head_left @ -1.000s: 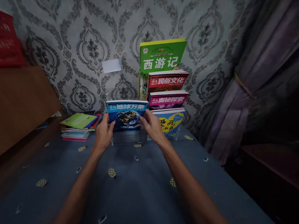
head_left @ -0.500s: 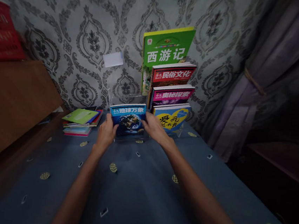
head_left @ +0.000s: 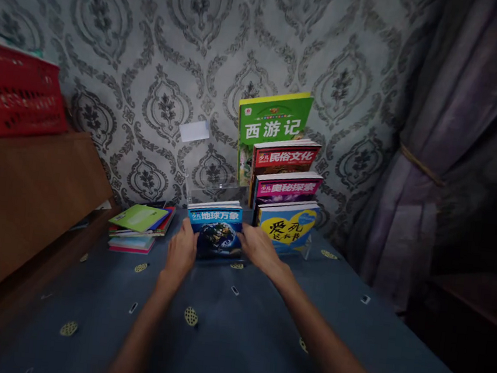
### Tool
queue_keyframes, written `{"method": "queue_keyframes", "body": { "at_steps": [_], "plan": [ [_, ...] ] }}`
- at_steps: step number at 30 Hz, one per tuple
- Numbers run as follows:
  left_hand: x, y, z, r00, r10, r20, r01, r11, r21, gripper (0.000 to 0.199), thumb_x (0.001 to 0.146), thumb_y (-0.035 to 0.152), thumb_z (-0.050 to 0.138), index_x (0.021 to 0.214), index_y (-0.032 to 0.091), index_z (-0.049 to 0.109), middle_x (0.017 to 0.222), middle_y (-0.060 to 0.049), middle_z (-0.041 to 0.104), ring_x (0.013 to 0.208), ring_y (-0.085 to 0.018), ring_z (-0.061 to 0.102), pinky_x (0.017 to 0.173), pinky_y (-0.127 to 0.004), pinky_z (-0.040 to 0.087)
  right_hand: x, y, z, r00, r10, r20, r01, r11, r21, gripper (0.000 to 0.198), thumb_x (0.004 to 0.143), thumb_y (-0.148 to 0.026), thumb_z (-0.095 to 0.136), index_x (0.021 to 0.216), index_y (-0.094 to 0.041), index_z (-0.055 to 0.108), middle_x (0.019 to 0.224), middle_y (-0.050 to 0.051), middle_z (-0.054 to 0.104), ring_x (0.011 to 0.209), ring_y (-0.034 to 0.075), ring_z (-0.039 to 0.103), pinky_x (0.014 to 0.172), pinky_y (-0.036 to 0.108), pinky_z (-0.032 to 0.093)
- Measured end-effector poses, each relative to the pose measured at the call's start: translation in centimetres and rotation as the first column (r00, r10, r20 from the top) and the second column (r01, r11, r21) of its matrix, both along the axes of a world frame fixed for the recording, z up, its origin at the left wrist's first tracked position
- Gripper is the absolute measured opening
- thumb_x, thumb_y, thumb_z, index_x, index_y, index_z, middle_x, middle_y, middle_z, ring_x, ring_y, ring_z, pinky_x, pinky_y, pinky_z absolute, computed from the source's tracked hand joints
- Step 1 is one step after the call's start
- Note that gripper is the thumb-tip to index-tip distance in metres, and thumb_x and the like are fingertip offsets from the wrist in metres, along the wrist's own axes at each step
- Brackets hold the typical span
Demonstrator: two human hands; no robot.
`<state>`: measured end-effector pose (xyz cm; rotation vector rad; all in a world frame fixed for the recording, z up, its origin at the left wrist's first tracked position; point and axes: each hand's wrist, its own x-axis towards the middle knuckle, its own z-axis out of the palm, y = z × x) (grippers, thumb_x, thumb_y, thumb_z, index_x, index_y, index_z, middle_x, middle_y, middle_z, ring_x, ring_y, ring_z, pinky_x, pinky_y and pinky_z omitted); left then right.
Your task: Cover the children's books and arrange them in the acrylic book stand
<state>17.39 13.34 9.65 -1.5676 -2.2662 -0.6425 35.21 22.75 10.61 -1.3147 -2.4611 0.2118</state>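
Note:
A dark blue book with the Earth on its cover [head_left: 217, 236] stands upright, leaning slightly back, at the front of a clear plastic stand [head_left: 215, 190]. My left hand [head_left: 181, 249] is closed on the book's left edge. On its right edge my right hand [head_left: 259, 247] grips it, thumb at the front. The fingers behind the book are hidden. Close to my right hand, a blue and yellow book [head_left: 290, 229] stands in front of a purple-topped book [head_left: 290, 189], a red-topped book [head_left: 287, 155] and a tall green book [head_left: 276, 122], arranged in rising steps.
A small stack of thin books [head_left: 139, 223] lies to the left on the blue patterned cloth [head_left: 233, 343]. Further left, a red basket [head_left: 18, 91] sits on a brown box [head_left: 31, 201]. Patterned wallpaper rises behind, and a tied curtain [head_left: 417, 167] hangs at right.
The view has tilted up and left, so everything appears lower and more of the red basket shows. Both hands stay on the Earth book; its page edges now show along the top.

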Motion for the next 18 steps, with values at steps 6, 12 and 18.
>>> {"method": "queue_keyframes", "body": {
  "at_steps": [6,12,18],
  "plan": [
    [-0.04,0.31,-0.5,1.0,0.004,-0.028,-0.003,0.999,0.051,0.035,0.096,0.02,0.048,0.128,0.01,0.042,0.105,-0.017,0.07,0.094,-0.028,0.071,0.074,-0.032,0.05,-0.13,-0.54,0.27,0.999,0.016,-0.041,-0.018,0.998,-0.061,0.022,0.099,-0.022,0.044,0.108,-0.012,0.062,0.073,0.012,0.072,0.084,0.026,0.071,0.067,0.029,0.04],
    [-0.13,0.4,-0.66,0.999,-0.013,0.03,0.011,0.998,0.057,0.03,0.096,0.02,0.048,0.124,0.011,0.044,0.108,-0.019,0.069,0.097,-0.028,0.069,0.075,-0.034,0.05,0.04,-0.31,0.18,0.996,0.047,-0.082,-0.057,0.99,-0.128,0.02,0.099,-0.021,0.045,0.104,-0.014,0.063,0.064,0.009,0.07,0.074,0.023,0.071,0.062,0.027,0.04],
    [-0.91,0.04,-0.4,0.994,-0.072,0.08,0.066,0.995,0.077,0.019,0.093,0.022,0.051,0.112,0.016,0.049,0.103,-0.013,0.068,0.094,-0.025,0.068,0.078,-0.034,0.049,0.26,0.32,0.05,0.994,0.073,-0.08,-0.085,0.985,-0.151,0.018,0.098,-0.024,0.046,0.103,-0.017,0.062,0.067,0.007,0.071,0.073,0.022,0.071,0.064,0.027,0.041]
  ]
}}
